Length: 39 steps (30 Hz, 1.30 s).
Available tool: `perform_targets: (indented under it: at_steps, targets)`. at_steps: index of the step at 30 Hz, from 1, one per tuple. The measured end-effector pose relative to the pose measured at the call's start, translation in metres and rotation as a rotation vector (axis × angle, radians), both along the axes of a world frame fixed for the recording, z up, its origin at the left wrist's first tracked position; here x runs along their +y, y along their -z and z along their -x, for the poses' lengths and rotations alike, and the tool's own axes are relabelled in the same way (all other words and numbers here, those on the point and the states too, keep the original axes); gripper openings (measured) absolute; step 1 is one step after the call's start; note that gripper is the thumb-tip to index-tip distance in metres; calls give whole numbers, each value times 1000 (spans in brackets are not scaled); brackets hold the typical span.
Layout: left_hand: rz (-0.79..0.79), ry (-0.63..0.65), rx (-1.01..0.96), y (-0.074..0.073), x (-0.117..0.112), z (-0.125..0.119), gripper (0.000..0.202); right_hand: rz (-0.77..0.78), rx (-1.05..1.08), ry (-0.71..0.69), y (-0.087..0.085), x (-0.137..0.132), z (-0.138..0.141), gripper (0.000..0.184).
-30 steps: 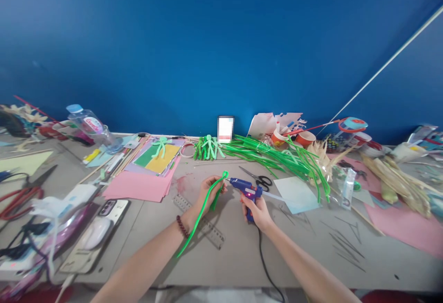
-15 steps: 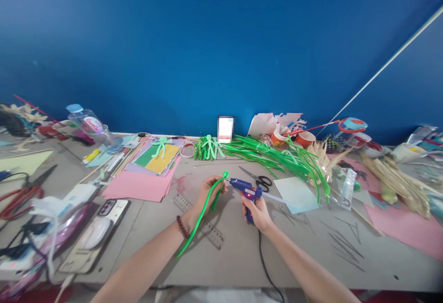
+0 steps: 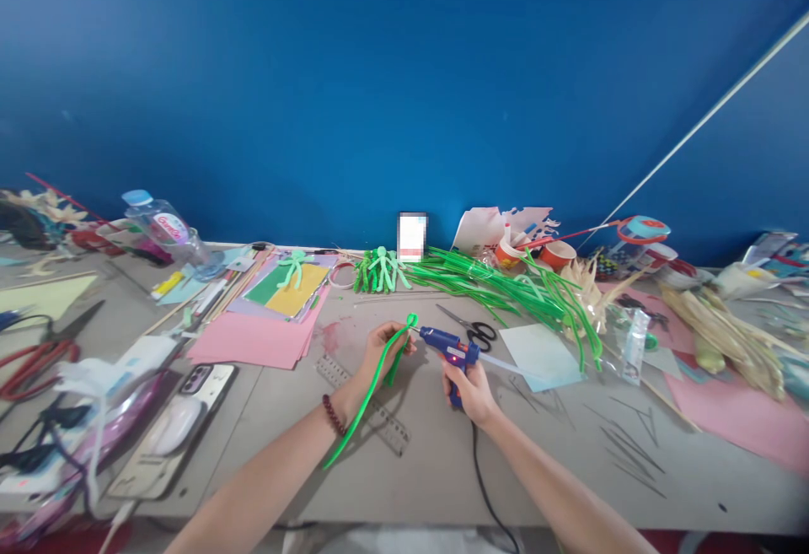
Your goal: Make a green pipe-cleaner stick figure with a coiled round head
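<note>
Pinched in my left hand (image 3: 383, 350) is a bright green pipe cleaner (image 3: 366, 406), looped at its top, with one long end hanging over my wrist and a shorter one below the fingers. My right hand (image 3: 471, 387) is wrapped round the handle of a blue glue gun (image 3: 446, 343). The gun's metal nozzle points left and sits at the base of the loop; whether it touches the pipe cleaner I cannot tell. A clear glue stick (image 3: 506, 363) sticks out of its rear. A ruler (image 3: 392, 429) lies under my left wrist.
Black-handled scissors (image 3: 481, 333) lie behind the glue gun, near a pale blue paper sheet (image 3: 537, 356). Green pipe cleaners (image 3: 493, 276) are heaped at the back. Pink paper (image 3: 253, 339), a phone (image 3: 206, 394) and a bottle (image 3: 168, 225) are on the left. The gun's cord (image 3: 477, 461) runs off the front edge.
</note>
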State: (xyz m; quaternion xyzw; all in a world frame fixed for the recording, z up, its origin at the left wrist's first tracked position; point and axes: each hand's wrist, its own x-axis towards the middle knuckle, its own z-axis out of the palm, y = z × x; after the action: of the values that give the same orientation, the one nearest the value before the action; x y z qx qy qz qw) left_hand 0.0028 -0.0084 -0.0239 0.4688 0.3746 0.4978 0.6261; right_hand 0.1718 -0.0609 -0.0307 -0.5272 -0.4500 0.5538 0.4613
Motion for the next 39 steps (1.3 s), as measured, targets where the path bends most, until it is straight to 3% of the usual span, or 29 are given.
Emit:
perform_targets:
  at_steps: [23, 33, 39]
  targets:
    - [18, -11, -6, 0, 1, -1, 24, -55, -31, 29, 15, -2, -2, 40]
    - [18, -21, -17, -1, 1, -2, 25, -74, 9, 24, 14, -3, -1, 39]
    - [30, -80, -23, -8, -1, -5, 24, -139, 73, -5, 5, -7, -2, 36]
